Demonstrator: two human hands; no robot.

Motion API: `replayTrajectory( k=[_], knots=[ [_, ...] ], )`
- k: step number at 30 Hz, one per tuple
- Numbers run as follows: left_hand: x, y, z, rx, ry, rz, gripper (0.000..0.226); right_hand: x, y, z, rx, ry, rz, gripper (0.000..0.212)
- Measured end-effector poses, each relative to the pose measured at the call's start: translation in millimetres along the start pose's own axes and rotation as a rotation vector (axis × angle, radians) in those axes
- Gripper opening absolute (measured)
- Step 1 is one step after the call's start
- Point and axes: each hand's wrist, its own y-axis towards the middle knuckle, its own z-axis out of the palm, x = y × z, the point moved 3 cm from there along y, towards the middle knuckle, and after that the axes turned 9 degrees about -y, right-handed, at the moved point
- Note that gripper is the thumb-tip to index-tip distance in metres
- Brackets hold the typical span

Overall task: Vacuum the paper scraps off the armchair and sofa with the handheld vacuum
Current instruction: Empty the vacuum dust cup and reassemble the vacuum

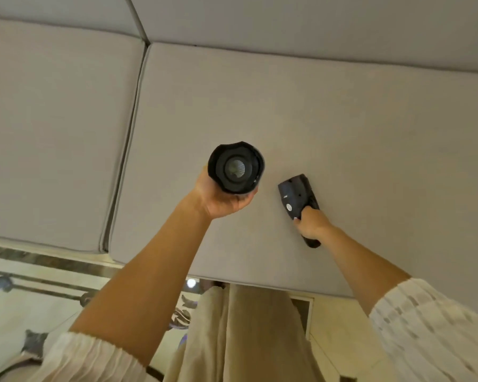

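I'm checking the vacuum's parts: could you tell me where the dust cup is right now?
In the head view, the dust cup is held in the left hand above the sofa cushion, left of the vacuum body.

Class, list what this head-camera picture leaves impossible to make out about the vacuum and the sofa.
- Dust cup contents: interior too dark, only the filter shows.
- Motor body handle: covered by the right hand.
- Left hand fingers: behind the cup.
- Sofa ends: cut off by frame edges.
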Motion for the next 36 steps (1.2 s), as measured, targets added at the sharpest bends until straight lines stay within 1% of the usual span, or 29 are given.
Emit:
replayTrajectory(
  k=[2,3,4,6,8,10,12,13,15,16,17,20,23,25,27,30,31,32,33,36],
  knots=[
    [2.7,-1.5,-2.5,-0.003,-0.025,0.0,0.038,2.3,-7.9,-10.2,-0.031,0.067,-0.007,0.034],
    [5.8,-5.2,-2.1,-0.005,-0.025,-0.012,0.038,5.6,-15.7,-19.6,-0.079,0.145,-0.015,0.033],
    [8.0,-7.5,-3.3,-0.011,-0.015,-0.018,0.037,11.1,-23.2,-28.6,-0.158,0.252,-0.032,0.032],
    [14.4,-15.4,-2.0,-0.035,0.016,-0.024,0.039,25.6,-50.0,-53.2,-0.395,0.484,-0.114,0.029],
    [20.4,-22.4,-2.0,-0.057,0.033,-0.036,0.041,42.8,-82.5,-74.6,-0.635,0.678,-0.275,0.021],
    [25.8,-30.6,-4.0,-0.075,0.05,-0.038,0.042,60.2,-114.4,-86.3,-0.768,0.756,-0.44,0.014],
    [30.8,-38.1,-6.3,-0.079,0.084,-0.036,0.043,74.8,-136.2,-89.2,-0.778,0.711,-0.519,0.016],
    [32.3,-41.7,-7.1,-0.074,0.096,-0.034,0.043,81.0,-142.0,-88.6,-0.721,0.673,-0.51,0.023],
    [34.1,-47.3,-8.7,-0.064,0.105,-0.021,0.045,90.2,-146.7,-83.9,-0.518,0.621,-0.447,0.045],
    [33.6,-48.6,-8.5,-0.059,0.109,-0.014,0.045,93.6,-147.9,-82.9,-0.447,0.589,-0.418,0.051],
    [33.3,-51.8,-10.2,-0.058,0.117,-0.008,0.044,97.1,-150.5,-80.8,-0.428,0.543,-0.4,0.051],
    [29.6,-58.6,-14.0,-0.077,0.131,0.01,0.036,106.0,-157.2,-80.0,-0.451,0.511,-0.378,0.038],
    [27.6,-68.2,-20.6,-0.084,0.153,0.025,0.036,115.1,-166.2,-74.1,-0.507,0.477,-0.351,0.03],
    [27.1,-72.1,-22.3,-0.087,0.153,0.038,0.034,121.0,-170.4,-71.1,-0.573,0.396,-0.352,0.026],
    [25.6,-74.1,-24.1,-0.107,0.163,0.05,0.032,126.1,-170.5,-68.0,-0.596,0.349,-0.347,0.027],
    [23.2,-74.9,-27.9,-0.136,0.175,0.055,0.033,130.2,-165.1,-64.3,-0.558,0.339,-0.325,0.032],
    [22.8,-75.6,-28.8,-0.137,0.174,0.062,0.034,131.5,-165.7,-62.5,-0.571,0.318,-0.322,0.034],
    [22.5,-75.4,-28.5,-0.129,0.169,0.071,0.034,131.9,-167.3,-61.8,-0.616,0.297,-0.321,0.037],
    [21.8,-75.3,-27.8,-0.119,0.164,0.081,0.034,132.1,-171.2,-61.9,-0.706,0.281,-0.337,0.038],
    [20.9,-76.8,-25.1,-0.09,0.135,0.109,0.033,131.5,-188.9,-66.0,-1.036,0.279,-0.493,0.036]
  ],
)
